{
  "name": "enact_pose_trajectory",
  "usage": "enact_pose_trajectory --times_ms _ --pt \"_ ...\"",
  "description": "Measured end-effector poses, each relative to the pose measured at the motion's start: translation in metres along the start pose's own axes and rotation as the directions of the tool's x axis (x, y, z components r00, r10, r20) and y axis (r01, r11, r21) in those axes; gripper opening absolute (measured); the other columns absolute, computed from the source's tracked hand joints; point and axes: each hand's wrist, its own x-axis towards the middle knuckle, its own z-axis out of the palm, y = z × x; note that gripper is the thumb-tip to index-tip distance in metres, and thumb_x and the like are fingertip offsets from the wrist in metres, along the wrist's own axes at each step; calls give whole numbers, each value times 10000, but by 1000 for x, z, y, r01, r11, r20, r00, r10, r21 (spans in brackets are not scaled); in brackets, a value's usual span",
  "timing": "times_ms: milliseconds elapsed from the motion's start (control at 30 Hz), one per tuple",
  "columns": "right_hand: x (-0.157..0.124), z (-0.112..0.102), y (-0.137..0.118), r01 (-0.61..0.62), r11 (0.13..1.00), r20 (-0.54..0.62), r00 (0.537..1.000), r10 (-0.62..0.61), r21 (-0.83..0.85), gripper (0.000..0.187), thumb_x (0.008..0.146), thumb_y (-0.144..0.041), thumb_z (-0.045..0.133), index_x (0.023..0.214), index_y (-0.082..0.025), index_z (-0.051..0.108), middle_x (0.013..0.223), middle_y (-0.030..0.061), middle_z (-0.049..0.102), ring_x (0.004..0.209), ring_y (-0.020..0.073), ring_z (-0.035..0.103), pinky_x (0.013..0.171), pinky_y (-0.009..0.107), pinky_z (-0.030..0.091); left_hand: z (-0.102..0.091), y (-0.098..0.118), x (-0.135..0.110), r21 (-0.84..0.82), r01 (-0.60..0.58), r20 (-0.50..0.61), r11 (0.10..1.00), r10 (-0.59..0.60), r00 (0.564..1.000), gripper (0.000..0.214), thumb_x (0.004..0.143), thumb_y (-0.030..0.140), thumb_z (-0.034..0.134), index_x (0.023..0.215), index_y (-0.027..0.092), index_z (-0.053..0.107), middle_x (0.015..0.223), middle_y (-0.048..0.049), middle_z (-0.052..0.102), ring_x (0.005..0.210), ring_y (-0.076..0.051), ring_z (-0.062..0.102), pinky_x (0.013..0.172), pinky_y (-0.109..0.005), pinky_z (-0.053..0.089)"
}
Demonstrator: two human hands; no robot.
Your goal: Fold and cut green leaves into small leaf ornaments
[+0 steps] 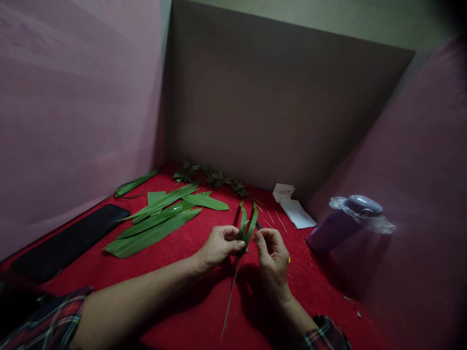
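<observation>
My left hand [220, 244] pinches a narrow folded green leaf strip [246, 228], whose two ends stand up and whose long tail trails down toward me over the red cloth [189, 291]. My right hand [272, 253] is closed beside it, its fingertips touching the right side of the strip; something small and yellow shows at its outer edge. Both hands hover just above the cloth.
A pile of long green leaves [156, 221] lies left of the hands. A dark phone [69, 240] rests at far left. Leafy sprigs [215, 179] and thin sticks [272, 218] lie at the back, white paper [295, 208] beside them. A purple cup [339, 224] lies right. Walls enclose the space.
</observation>
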Motion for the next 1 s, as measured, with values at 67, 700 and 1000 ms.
enact_pose_trajectory --times_ms 67,700,1000 --pt "0 0 0 -4 1000 47 999 3 21 144 846 -325 514 790 -193 509 698 -16 515 621 126 497 587 244 412 -2 -1 1 -10 -19 18 1000 20 1000 298 542 263 764 744 84 638 651 -63 663 593 -130 601 628 -245 450" --pt "1 -1 -2 62 990 -12 998 -64 -123 165 819 -316 546 915 -183 526 837 33 560 733 166 546 627 284 438 1 8 -4 30 96 -15 995 -95 995 270 564 290 752 674 101 592 584 -36 635 487 -86 539 501 -188 378" --pt "7 -5 -6 330 864 50 940 -337 -380 209 795 -282 570 989 -203 572 1002 87 543 974 249 489 827 450 401 -1 0 -2 122 148 43 981 -154 987 350 520 357 763 643 109 549 528 -6 580 421 -74 482 434 -189 330"
